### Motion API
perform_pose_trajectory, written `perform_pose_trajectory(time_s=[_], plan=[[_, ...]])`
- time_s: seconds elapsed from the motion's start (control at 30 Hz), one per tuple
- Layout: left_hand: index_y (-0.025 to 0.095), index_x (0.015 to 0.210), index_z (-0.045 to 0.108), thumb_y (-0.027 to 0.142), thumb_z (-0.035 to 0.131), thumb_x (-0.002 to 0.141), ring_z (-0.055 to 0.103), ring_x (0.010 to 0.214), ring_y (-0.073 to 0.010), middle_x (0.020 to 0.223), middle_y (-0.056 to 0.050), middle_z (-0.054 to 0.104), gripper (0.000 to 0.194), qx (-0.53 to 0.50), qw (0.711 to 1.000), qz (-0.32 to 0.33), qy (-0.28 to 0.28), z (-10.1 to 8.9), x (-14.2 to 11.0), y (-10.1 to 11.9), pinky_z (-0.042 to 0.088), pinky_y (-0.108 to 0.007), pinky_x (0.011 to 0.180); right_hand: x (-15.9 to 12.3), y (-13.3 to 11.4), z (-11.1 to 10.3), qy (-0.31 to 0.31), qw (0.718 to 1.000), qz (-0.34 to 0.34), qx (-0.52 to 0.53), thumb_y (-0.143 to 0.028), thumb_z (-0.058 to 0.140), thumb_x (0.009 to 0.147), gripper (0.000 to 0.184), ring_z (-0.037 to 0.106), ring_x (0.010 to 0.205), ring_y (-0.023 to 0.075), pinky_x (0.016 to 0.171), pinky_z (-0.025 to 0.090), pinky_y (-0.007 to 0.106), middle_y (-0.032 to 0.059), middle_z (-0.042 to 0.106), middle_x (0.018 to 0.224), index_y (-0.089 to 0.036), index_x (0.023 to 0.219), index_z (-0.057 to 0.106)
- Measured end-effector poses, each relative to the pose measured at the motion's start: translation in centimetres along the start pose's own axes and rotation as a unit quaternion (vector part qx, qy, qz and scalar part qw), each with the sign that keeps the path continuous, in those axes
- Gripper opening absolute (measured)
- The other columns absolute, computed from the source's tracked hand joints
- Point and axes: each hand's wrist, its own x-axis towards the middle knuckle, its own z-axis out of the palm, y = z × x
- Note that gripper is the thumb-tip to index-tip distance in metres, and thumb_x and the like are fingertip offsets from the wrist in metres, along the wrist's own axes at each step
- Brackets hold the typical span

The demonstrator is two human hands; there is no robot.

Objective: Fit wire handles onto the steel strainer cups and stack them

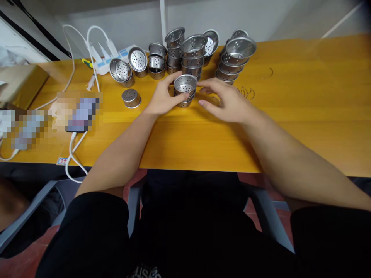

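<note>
A short stack of perforated metal cups [185, 84] stands on the wooden table in front of me. My left hand [165, 95] is wrapped round its left side, thumb across the front and fingers at the back rim. Just right of the stack is my right hand [224, 99], thumb and fingers apart, holding nothing; its index fingertip is close to the rim, and I cannot tell if it touches. Behind the held stack rises a taller cup stack [193, 52]. To the left, a single perforated cup [131, 98] rests upside down.
More cup stacks [236, 56] line the back of the wooden table [304, 116]. Thin curved wires [246, 93] lie near my right hand. At the left are a power strip [106, 63], white cables [71, 154], a blurred phone [83, 114] and a cardboard box [30, 83].
</note>
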Motion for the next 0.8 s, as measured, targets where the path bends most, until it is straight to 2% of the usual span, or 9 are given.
perform_pose_trajectory(time_s=[0.1,0.2,0.4,0.47,0.53,0.63,0.67,0.73,0.8], plan=[[0.034,0.173,0.073,0.073,0.109,0.087,0.072,0.178,-0.0490,0.188,-0.015,0.077,0.101,-0.013,1.000,0.001,-0.008,-0.2,0.4,-0.2,0.056,-0.076,0.156,0.1,0.0,0.0,-0.002,1.000,0.007,0.004,-0.100,0.078,0.102,0.078,0.074,0.160,0.0544,0.139,0.058,0.097,-0.0119,0.081,0.177,-0.069,0.174,0.077],[0.036,0.173,0.071,0.077,0.107,0.089,0.071,0.179,-0.0479,0.189,-0.013,0.076,0.100,-0.017,1.000,0.004,-0.011,-0.2,0.1,0.1,0.057,-0.075,0.155,0.0,0.2,0.1,0.000,1.000,-0.002,-0.006,-0.102,0.075,0.106,0.073,0.074,0.161,0.0501,0.140,0.062,0.089,-0.0141,0.079,0.179,-0.070,0.171,0.078],[0.038,0.180,0.059,0.097,0.103,0.086,0.073,0.172,-0.0442,0.194,-0.011,0.070,0.119,0.002,0.999,0.036,0.002,-0.2,-0.3,0.0,0.068,-0.070,0.141,-0.3,1.2,0.5,0.031,0.995,-0.079,-0.047,-0.088,0.069,0.122,0.075,0.080,0.154,0.0494,0.133,0.070,0.084,0.0108,0.081,0.175,-0.042,0.181,0.077],[0.040,0.168,0.066,0.106,0.088,0.093,0.079,0.153,-0.0387,0.178,-0.009,0.080,0.102,0.011,0.993,0.094,0.072,-1.1,0.2,-0.6,0.071,-0.068,0.129,-0.4,1.6,0.4,0.036,0.995,-0.083,-0.047,-0.089,0.069,0.123,0.076,0.084,0.145,0.0491,0.129,0.072,0.083,0.0116,0.080,0.174,-0.042,0.183,0.075],[0.037,0.144,0.077,0.100,0.067,0.109,0.077,0.144,-0.0380,0.156,-0.013,0.082,0.074,0.045,0.967,0.154,0.197,-3.0,0.7,-1.5,0.065,-0.073,0.129,-0.4,1.8,0.1,0.041,0.995,-0.079,-0.045,-0.092,0.069,0.122,0.079,0.086,0.138,0.0496,0.126,0.073,0.084,0.0136,0.080,0.173,-0.039,0.181,0.076],[0.036,0.113,0.077,0.081,0.081,0.101,0.066,0.154,-0.0486,0.151,-0.022,0.074,0.047,0.125,0.907,0.099,0.391,-6.9,1.1,-2.2,0.038,-0.086,0.146,-0.6,1.3,-0.3,0.039,0.997,-0.047,-0.044,-0.094,0.066,0.122,0.077,0.084,0.141,0.0507,0.129,0.070,0.085,0.0120,0.078,0.177,-0.043,0.178,0.078],[0.041,0.113,0.076,0.074,0.089,0.100,0.062,0.167,-0.0479,0.156,-0.018,0.075,0.038,0.144,0.922,0.070,0.352,-8.1,1.2,-2.1,0.036,-0.085,0.146,-0.6,1.1,-0.4,0.035,0.998,-0.034,-0.042,-0.094,0.065,0.122,0.074,0.082,0.143,0.0507,0.130,0.069,0.086,0.0090,0.077,0.180,-0.048,0.179,0.078],[0.050,0.120,0.078,0.069,0.101,0.092,0.048,0.189,-0.0428,0.158,-0.013,0.081,0.042,0.172,0.969,0.129,0.122,-9.7,1.4,-1.0,0.040,-0.084,0.145,-0.7,0.5,-0.5,0.027,0.999,-0.014,-0.037,-0.095,0.063,0.122,0.071,0.080,0.145,0.0509,0.132,0.067,0.087,0.0031,0.076,0.184,-0.056,0.179,0.076],[0.053,0.123,0.081,0.074,0.108,0.082,0.046,0.194,-0.0412,0.151,-0.011,0.087,0.054,0.136,0.970,0.202,0.010,-9.6,1.6,1.0,0.042,-0.086,0.145,-0.8,0.2,-0.5,0.022,0.999,-0.009,-0.035,-0.096,0.063,0.121,0.070,0.081,0.144,0.0504,0.131,0.067,0.087,0.0006,0.075,0.185,-0.058,0.179,0.076]])
